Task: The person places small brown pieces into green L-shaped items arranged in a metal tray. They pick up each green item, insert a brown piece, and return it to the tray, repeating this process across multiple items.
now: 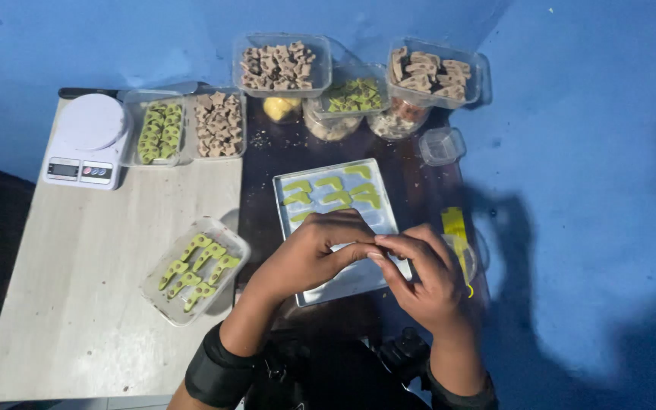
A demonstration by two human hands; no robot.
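Landmark: the pale rectangular tray [309, 176] on the dark strip of the counter [85, 250]; all places below are told from it.
Left hand [309, 254]: over the near half of the tray, fingers curled, fingertips meeting those of the other hand; it seems to pinch something small, too hidden to name.
Right hand [419, 277]: over the tray's near right corner, fingers bent inward toward the left hand, thumb and forefinger closed at the same meeting point.
Thing in the hands: hidden between the fingertips; I cannot tell its shape or long axis.
Green shaped pieces [335, 190]: lying flat in rows on the far half of the tray, just beyond the knuckles, their long sides running roughly across the tray; the left hand is the nearer one.
Clear tub of green pieces [191, 269]: left of the tray, on the light part of the counter, near the left forearm.
Yellow strip [455, 224]: just right of the tray, beside the right hand.
Small empty clear cup [442, 146]: beyond the tray's far right corner.
Tubs of brown pieces [282, 64]: well beyond the tray, in a row at the back.
Kitchen scale [89, 140]: far left of the tray.
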